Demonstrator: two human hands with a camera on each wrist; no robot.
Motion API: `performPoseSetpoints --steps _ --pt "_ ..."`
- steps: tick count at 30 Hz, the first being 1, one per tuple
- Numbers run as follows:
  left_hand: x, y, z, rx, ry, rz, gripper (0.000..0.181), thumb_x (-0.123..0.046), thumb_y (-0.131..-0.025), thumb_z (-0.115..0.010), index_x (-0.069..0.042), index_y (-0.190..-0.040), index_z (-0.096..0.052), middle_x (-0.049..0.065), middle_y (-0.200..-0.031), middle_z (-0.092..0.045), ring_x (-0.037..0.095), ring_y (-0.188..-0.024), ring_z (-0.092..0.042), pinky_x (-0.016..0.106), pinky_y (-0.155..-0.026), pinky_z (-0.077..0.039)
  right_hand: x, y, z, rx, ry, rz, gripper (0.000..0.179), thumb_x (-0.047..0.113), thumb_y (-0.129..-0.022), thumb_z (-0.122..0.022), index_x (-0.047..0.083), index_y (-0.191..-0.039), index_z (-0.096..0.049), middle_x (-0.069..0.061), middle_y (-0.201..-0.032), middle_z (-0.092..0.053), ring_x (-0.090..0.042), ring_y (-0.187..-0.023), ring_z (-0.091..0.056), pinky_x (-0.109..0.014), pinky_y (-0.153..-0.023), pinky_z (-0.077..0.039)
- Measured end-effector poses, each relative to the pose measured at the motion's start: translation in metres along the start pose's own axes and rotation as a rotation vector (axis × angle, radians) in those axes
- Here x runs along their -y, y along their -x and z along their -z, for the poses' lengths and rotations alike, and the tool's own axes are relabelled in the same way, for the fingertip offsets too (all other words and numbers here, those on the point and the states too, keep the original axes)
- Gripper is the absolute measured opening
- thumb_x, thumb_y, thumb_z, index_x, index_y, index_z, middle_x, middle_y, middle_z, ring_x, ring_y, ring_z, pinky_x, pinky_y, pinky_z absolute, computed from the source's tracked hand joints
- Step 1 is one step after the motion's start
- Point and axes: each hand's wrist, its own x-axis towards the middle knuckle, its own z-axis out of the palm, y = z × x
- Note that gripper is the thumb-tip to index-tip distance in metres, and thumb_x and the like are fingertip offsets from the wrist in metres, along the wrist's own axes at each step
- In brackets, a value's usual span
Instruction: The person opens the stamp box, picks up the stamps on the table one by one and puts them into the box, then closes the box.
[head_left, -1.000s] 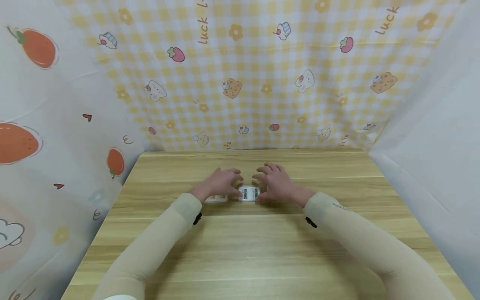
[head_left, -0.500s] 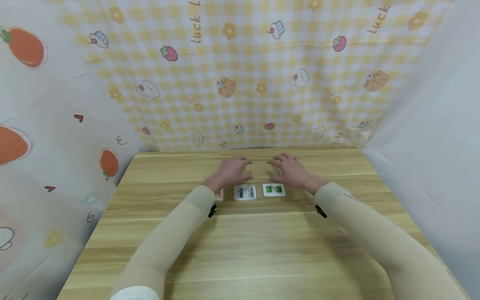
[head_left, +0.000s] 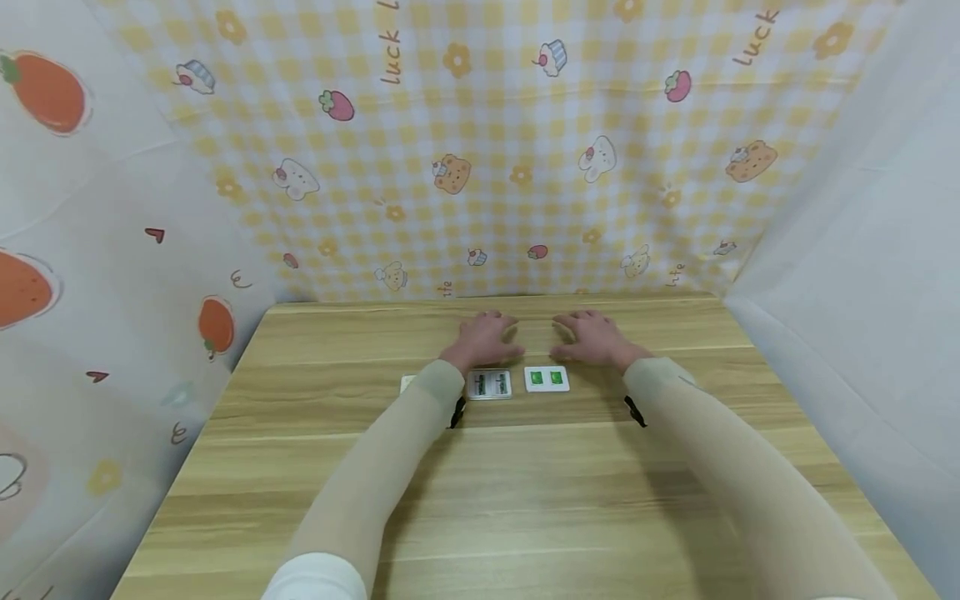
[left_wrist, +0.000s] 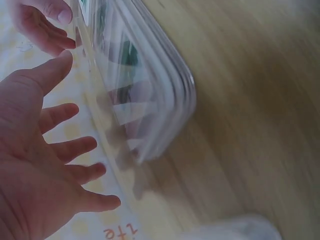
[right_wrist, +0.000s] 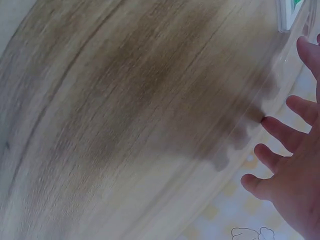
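Observation:
On the wooden table, a white card with two green pictures (head_left: 547, 379) lies below my right hand (head_left: 592, 339). To its left is a card with grey-green pictures (head_left: 490, 384); the left wrist view shows clear, layered edges on a card stack (left_wrist: 165, 85). My left hand (head_left: 484, 341) hovers just behind that middle card, its fingers spread and holding nothing. My right hand likewise has loosely extended fingers (right_wrist: 282, 135) with nothing between them, beyond the green-pictured card. A third card (head_left: 406, 382) is mostly hidden by my left sleeve.
The wooden table (head_left: 495, 500) runs back to a yellow checked cloth (head_left: 525, 208). White cloth walls stand at the left (head_left: 127, 350) and right (head_left: 840, 275).
My left hand has slid right, from between the left and middle cards to behind the middle one. My right hand has moved right and back, uncovering the green-pictured card.

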Motion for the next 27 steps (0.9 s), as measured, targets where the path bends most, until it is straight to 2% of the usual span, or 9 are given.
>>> performPoseSetpoints --steps 7,11,20,27 --pt "-0.003 -0.009 -0.007 0.034 0.022 0.027 0.073 -0.056 -0.092 -0.066 -0.021 -0.153 -0.045 0.019 -0.161 -0.028 0.049 -0.148 -0.011 0.076 -0.108 -0.012 0.001 -0.001 -0.002 0.035 -0.013 -0.020 0.079 0.055 -0.092 -0.067 0.014 -0.154 -0.041 -0.024 -0.153 -0.037 -0.051 -0.139 -0.029 -0.074 -0.106 -0.020" --pt "-0.003 -0.013 -0.012 0.027 0.008 0.041 0.071 -0.056 -0.092 -0.067 -0.022 -0.151 -0.048 0.018 -0.161 -0.029 0.049 -0.148 -0.011 0.076 -0.107 -0.013 0.002 0.000 -0.004 0.046 0.010 -0.023 0.077 0.057 -0.093 -0.065 0.015 -0.154 -0.043 -0.024 -0.151 -0.037 -0.050 -0.138 -0.030 -0.075 -0.105 -0.023" --pt "-0.005 -0.018 -0.014 -0.001 -0.060 0.037 0.062 -0.053 -0.092 -0.069 -0.025 -0.145 -0.055 0.013 -0.159 -0.034 0.045 -0.148 -0.016 0.074 -0.108 -0.015 0.005 -0.002 -0.005 -0.025 0.128 0.032 0.066 0.055 -0.092 -0.068 0.017 -0.144 -0.057 -0.020 -0.144 -0.049 -0.046 -0.134 -0.039 -0.072 -0.103 -0.030" --pt "-0.007 -0.017 -0.013 0.011 -0.120 0.010 0.062 -0.054 -0.092 -0.067 -0.023 -0.145 -0.055 0.013 -0.162 -0.029 0.044 -0.149 -0.014 0.074 -0.109 -0.014 0.004 -0.003 -0.009 -0.046 0.227 0.097 0.061 0.055 -0.095 -0.063 0.015 -0.140 -0.059 -0.019 -0.152 -0.041 -0.044 -0.141 -0.032 -0.070 -0.105 -0.029"
